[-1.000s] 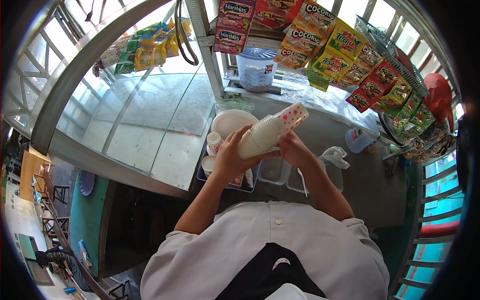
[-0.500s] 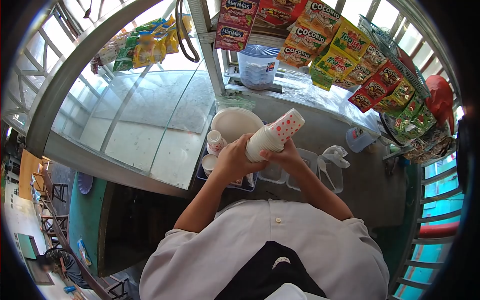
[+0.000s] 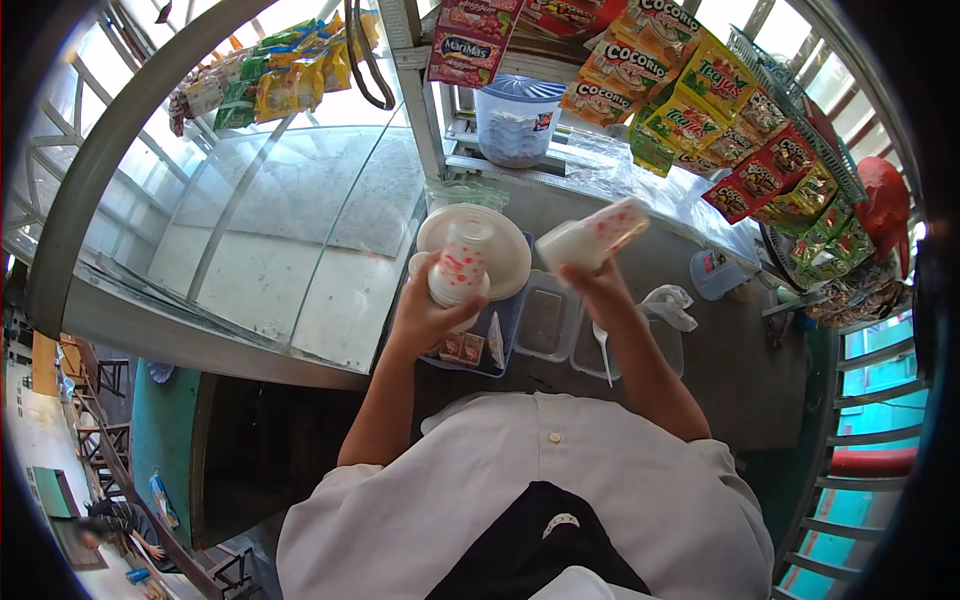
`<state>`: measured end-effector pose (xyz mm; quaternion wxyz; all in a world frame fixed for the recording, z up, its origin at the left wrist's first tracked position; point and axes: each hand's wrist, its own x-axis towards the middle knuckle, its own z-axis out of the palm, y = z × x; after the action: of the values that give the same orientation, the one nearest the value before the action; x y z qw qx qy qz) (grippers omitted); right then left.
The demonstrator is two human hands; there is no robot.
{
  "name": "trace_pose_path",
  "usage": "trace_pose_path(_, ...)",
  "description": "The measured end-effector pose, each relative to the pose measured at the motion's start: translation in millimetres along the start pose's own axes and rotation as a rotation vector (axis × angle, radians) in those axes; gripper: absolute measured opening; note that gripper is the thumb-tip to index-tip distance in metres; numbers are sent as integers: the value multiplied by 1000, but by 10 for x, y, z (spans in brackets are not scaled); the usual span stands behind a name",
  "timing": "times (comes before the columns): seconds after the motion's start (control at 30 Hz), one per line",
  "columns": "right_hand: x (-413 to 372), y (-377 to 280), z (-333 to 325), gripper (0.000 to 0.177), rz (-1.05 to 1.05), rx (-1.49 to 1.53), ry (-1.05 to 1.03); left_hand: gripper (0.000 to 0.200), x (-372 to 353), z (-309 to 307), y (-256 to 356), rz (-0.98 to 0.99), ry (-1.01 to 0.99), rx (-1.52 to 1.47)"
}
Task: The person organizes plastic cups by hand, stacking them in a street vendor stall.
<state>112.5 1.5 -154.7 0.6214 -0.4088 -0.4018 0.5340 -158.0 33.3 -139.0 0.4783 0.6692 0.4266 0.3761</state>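
Observation:
White paper cups with red dots are in both hands. My left hand is closed around one stack of paper cups, rims toward me, above the blue tray. To the right, my right hand grips another stack of paper cups, tilted up to the right and blurred by motion. Behind the left stack lies a round white lid or plate. Small printed boxes sit in the tray, just below my left hand. Part of the tray's contents is hidden by that hand.
Clear plastic containers stand right of the tray, with a white spoon and a plastic bag. A glass case borders the left. Drink sachets hang overhead near a lidded tub. A person is at far left.
Both hands held one cup stack together in the middle. They have moved apart: the left now grips a stack over the tray, the right lifts its stack to the right.

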Motion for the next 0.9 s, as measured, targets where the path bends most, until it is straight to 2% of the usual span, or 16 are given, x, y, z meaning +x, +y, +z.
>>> trace_pose_path(0.03, 11, 91, 42, 65, 7, -1, -2, 76, -5, -29, -38, 0, 60, -129)
trace_pose_path(0.07, 26, 188, 86, 69, 35, -167, -50, 80, 5, -59, -86, -14, 45, -192)
trace_pose_path(0.1, 43, 286, 125, 72, 61, -334, -100, 80, 6, -59, -125, -19, 49, -192)
trace_pose_path(0.13, 65, 397, 156, 72, 65, -333, -104, 81, 2, -53, -152, 6, 90, -192)
trace_pose_path(0.2, 112, 587, 234, 80, 51, -566, -169, 82, -29, -29, -165, 27, 137, -188)
trace_pose_path(0.23, 135, 657, 271, 80, 53, -563, -176, 83, -48, 9, -149, 16, 142, -250)
trace_pose_path(0.3, 182, 712, 371, 75, -41, -771, -276, 85, -80, 57, -165, 6, 154, -310)
trace_pose_path(0.33, 202, 687, 416, 75, -43, -770, -283, 84, -88, 80, -212, 46, 176, -304)
trace_pose_path(0.37, 219, 651, 448, 75, 49, -766, -314, 84, -102, 82, -249, 85, 198, -298)
trace_pose_path(0.4, 233, 614, 485, 75, 142, -763, -344, 84, -125, 60, -228, 85, 203, -297)
trace_pose_path(0.43, 264, 697, 447, 75, 141, -763, -349, 82, -151, 28, -199, 56, 224, -301)
trace_pose_path(0.5, 324, 879, 343, 76, 307, -382, -404, 80, -174, -35, -199, 27, 249, -308)
trace_pose_path(0.63, 360, 941, 262, 75, 339, -398, -451, 76, -224, -111, -225, 67, 296, -364)
trace_pose_path(0.8, 444, 925, 317, 76, 171, -804, -471, 76, -262, -76, -298, 73, 306, -439)
trace_pose_path(0.83, 437, 896, 370, 76, 171, -805, -474, 76, -264, -69, -305, 74, 310, -440)
trace_pose_path(0.9, 384, 847, 482, 76, 232, -1058, -483, 76, -279, -69, -305, 70, 322, -429)
